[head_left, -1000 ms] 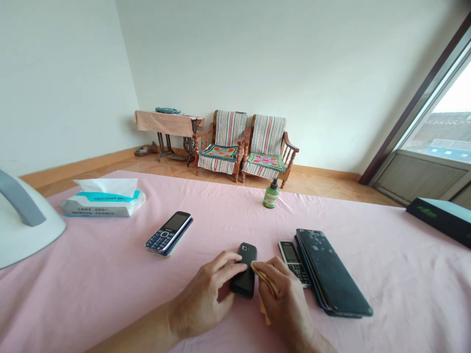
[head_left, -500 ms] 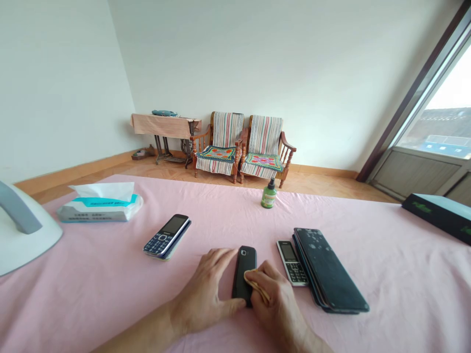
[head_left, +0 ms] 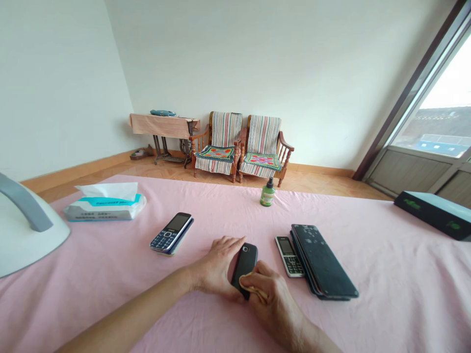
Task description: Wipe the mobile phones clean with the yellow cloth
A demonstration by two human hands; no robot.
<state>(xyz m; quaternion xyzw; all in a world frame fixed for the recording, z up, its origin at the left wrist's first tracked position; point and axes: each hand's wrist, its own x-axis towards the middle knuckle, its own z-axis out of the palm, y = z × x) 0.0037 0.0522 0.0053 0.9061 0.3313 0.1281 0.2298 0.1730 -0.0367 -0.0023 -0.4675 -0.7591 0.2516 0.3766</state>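
A black mobile phone (head_left: 246, 260) lies face down on the pink cloth, its camera at the far end. My left hand (head_left: 215, 267) steadies it from the left, with fingertips by the top corner and thumb at the bottom edge. In my right hand (head_left: 275, 299) is a bunched yellowish wiping cloth (head_left: 261, 294), pressed on the lower part of the phone's back. The right fingers are curled tightly, and much of the cloth is hidden under them.
A keypad phone (head_left: 172, 231) rests on another flat item at left; a white keypad phone (head_left: 290, 257) lies beside stacked dark devices (head_left: 324, 262) at right. Farther out are a tissue pack (head_left: 105, 208), green spray bottle (head_left: 267, 194), black box (head_left: 430, 213) and white, grey-handled object (head_left: 29, 245).
My right hand and the cloth have shifted slightly toward the left edge of the phone. The phone lies a little more slanted, and the whole view has moved slightly.
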